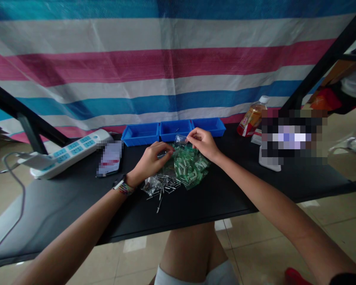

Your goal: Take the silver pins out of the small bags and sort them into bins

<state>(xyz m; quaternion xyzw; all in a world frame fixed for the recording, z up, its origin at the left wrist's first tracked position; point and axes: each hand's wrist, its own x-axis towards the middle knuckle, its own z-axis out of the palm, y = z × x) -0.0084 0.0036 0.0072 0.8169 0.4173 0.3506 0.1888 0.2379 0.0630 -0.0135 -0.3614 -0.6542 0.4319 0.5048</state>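
My right hand [204, 143] pinches the edge of a small clear plastic bag [180, 139] above the pile. My left hand [154, 158] is close by on the left, its thumb and fingers curled together at the pile's edge; what they hold, if anything, is too small to make out. Under and between the hands lie green see-through packets [187, 168] with pale, short pieces inside. In front of my left hand is a heap of thin metal pins or rivets [163, 185], partly with clear plastic among them. One pin [159, 206] lies apart, nearer the table's front edge.
Three blue trays [141, 139] stand in a row behind the pile, with a small item in the middle one. To the left are a phone [110, 157] and a white power strip [74, 152] with a cable. A drink bottle [253, 116] stands at the back right of the black table [213, 208].
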